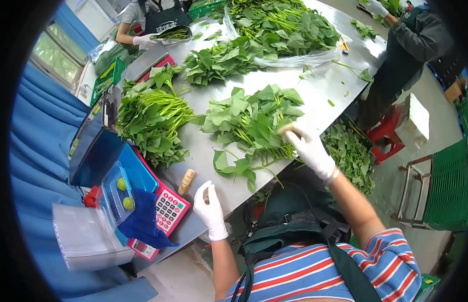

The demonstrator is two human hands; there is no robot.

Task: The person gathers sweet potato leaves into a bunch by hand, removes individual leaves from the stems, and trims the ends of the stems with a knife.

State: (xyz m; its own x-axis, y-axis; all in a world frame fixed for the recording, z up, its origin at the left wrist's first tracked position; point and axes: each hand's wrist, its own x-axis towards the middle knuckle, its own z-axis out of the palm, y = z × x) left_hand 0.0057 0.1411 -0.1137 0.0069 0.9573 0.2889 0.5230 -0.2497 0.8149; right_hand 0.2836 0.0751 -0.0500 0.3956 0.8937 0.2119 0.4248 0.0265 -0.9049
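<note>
My right hand (308, 153), in a white glove, reaches over the right side of a loose pile of leafy greens (251, 118) on the metal table. Its fingers are pinched together at a leafy sprig on the pile's edge; a pale beige patch shows at the fingertips. My left hand (210, 211), also gloved, hovers at the table's front edge with loosely curled fingers and a gap by the thumb, holding nothing. Just beyond it lies a short ribbed wooden handle (186, 181). A thick bundle of greens (156, 116) rests to the left, stems facing the pile.
A pink scale (168, 209) stands at the left with a blue cloth (146, 216) and a clear plastic box (118, 194). A large heap of greens (279, 30) lies on plastic film at the back. Co-workers stand across the table and at right, near a red stool (387, 133).
</note>
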